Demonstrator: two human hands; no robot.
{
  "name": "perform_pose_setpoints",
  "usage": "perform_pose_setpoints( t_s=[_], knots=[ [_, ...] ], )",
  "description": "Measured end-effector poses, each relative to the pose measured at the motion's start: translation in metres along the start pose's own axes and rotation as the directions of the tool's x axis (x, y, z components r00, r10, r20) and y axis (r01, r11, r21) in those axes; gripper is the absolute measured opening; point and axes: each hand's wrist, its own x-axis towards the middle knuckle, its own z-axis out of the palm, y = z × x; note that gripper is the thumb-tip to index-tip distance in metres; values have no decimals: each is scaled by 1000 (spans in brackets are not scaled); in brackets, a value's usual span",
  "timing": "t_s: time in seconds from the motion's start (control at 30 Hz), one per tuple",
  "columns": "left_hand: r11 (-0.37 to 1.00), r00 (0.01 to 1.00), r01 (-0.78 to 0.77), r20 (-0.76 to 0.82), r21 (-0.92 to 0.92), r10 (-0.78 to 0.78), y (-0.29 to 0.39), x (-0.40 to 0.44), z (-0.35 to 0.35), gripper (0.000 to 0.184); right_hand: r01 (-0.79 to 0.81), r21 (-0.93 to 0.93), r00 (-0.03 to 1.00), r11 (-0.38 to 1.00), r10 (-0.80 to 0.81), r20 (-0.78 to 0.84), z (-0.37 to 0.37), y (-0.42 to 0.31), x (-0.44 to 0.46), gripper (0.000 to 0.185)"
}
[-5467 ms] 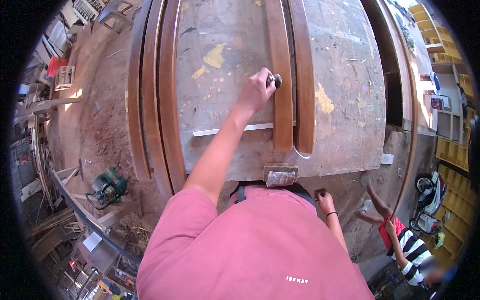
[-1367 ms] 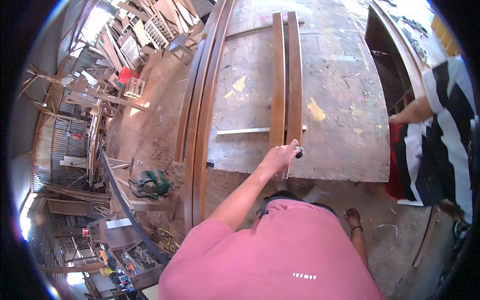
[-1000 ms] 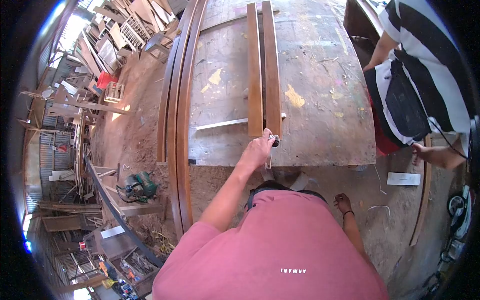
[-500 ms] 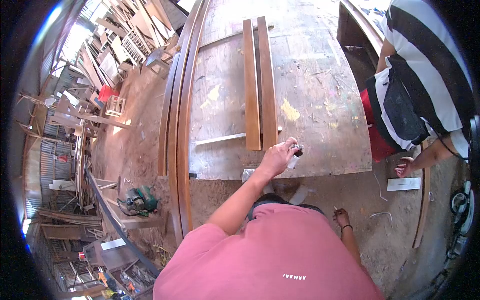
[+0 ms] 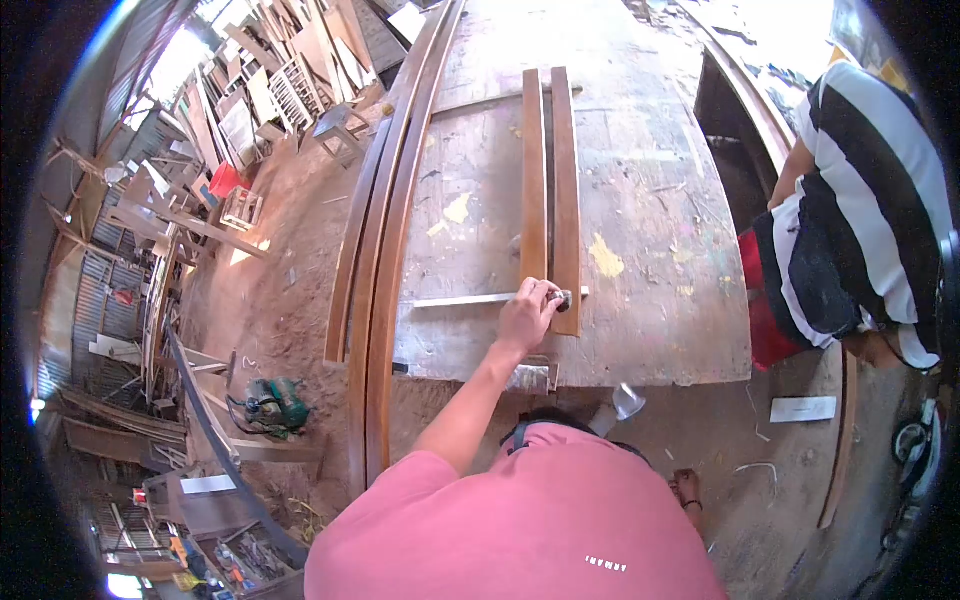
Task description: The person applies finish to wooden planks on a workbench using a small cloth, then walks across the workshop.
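Note:
My left hand [image 5: 527,316] is closed in a pinch on a small dark wad [image 5: 563,300], perhaps a cloth. It is over the front ends of two brown wooden boards, the left board [image 5: 535,180] and the right board [image 5: 566,190]; the wad appears to touch the right one. Under the boards runs a thin pale strip [image 5: 455,301]. My right hand [image 5: 687,487] hangs low beside my shirt, fingers curled and partly hidden, with a tiny white thing near them. A shiny silvery cup-shaped thing [image 5: 628,402] shows at the table's front edge; its support is unclear.
The boards rest on a paint-stained table [image 5: 660,330]. Long brown boards [image 5: 388,300] stand along its left side. A co-worker in a striped shirt [image 5: 870,200] is at the right. A green power tool [image 5: 275,408] and scrap wood [image 5: 300,85] are at the left.
My left hand has moved left, from bare tabletop beside the boards onto their front ends, still gripping the dark wad. The view has shifted. The co-worker's lower hand has withdrawn from sight.

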Motion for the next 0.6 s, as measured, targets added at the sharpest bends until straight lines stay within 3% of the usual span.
perform_pose_setpoints(
  t_s=[0.03,0.07,0.13,0.2,0.27,0.47,0.6],
  knots=[
    [993,997,11,71,120,-19,-8,0,-6,17,19,-129,1000,991,-21,-18,-1,1,4,25],
    [971,989,15,138,239,-49,-16,1,-10,16,30,-139,999,990,-34,-25,1,-16,-5,25],
    [964,984,17,168,267,-64,-36,3,-11,19,-46,-25,995,999,44,-88,13,-52,-50,26],
    [938,964,-31,259,345,-63,-51,1,-8,22,-3,-135,997,991,-8,-79,23,-84,-78,27],
    [950,962,-40,269,311,-48,-60,-1,-8,26,39,-246,997,969,-55,-59,37,-98,-83,28],
    [983,957,-47,289,176,-6,-68,-5,-30,41,147,-157,984,977,-160,-73,76,-131,-95,20],
    [991,968,-38,253,125,5,-75,-6,-45,44,261,-316,959,912,-282,-23,90,-133,-79,22]
  ],
)
